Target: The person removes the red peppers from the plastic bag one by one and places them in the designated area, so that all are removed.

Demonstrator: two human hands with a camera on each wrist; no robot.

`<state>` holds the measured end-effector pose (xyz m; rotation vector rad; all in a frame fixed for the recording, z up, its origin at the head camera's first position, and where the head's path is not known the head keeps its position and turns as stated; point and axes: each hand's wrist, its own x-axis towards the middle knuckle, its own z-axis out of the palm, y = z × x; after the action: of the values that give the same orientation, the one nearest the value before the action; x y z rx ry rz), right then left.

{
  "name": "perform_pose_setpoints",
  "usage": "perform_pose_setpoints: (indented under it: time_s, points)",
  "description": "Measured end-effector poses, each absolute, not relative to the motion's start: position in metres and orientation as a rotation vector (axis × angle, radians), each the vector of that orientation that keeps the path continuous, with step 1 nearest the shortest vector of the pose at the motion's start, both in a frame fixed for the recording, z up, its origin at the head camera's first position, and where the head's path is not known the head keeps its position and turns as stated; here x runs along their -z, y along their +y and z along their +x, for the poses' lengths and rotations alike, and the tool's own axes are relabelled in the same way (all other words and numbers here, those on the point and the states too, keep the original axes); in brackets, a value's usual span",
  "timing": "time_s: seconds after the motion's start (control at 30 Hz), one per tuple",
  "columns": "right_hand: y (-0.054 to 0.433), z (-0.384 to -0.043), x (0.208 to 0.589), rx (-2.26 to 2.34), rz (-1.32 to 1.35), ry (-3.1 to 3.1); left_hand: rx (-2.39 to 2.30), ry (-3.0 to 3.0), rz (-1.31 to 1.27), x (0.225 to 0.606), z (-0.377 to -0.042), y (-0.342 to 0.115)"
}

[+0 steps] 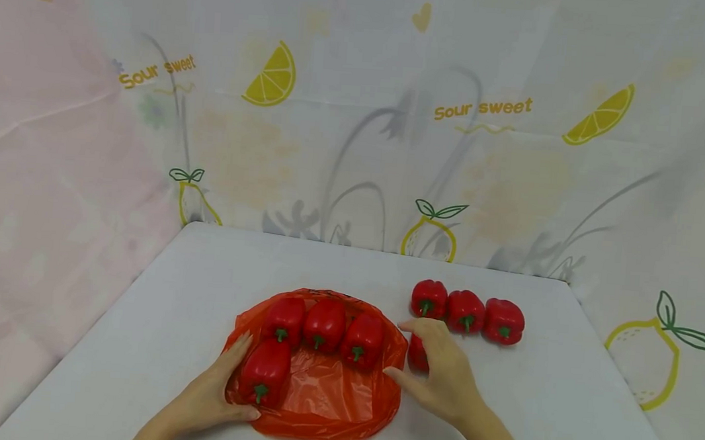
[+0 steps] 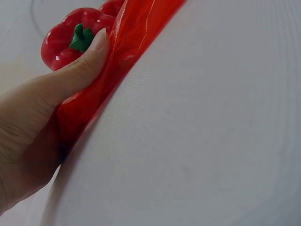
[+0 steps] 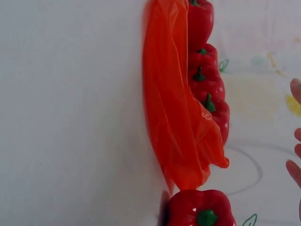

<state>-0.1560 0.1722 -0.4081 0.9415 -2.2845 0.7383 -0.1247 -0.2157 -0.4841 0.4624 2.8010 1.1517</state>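
Note:
An orange-red plastic bag (image 1: 330,393) lies spread with its mouth upward. Inside, a red bell pepper (image 1: 266,373) sits at the left, and three more stand along the back, among them a middle pepper (image 1: 324,326). My left hand (image 1: 215,390) rests against the bag's left side, fingers and thumb spread around it; the thumb lies over the rim beside a pepper's green stem (image 2: 82,38). At the bag's right edge, my right hand (image 1: 440,373) is spread with nothing in its grasp. A loose red bell pepper (image 1: 417,353), partly hidden by this hand, sits right beside the bag.
Three red bell peppers stand in a row behind the right hand: a left one (image 1: 429,299), a middle one (image 1: 465,311) and a right one (image 1: 504,321). All rests on a white table (image 1: 158,329), backed by a lemon-print cloth (image 1: 345,145).

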Motion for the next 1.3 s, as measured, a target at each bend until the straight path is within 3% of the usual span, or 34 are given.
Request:
perform_pose_setpoints:
  time_s: [1.3]
  points:
    - [0.091,-0.147,0.399,-0.979,1.338,-1.933,-1.165,2.789,0.458,0.484,-0.125,-0.216]
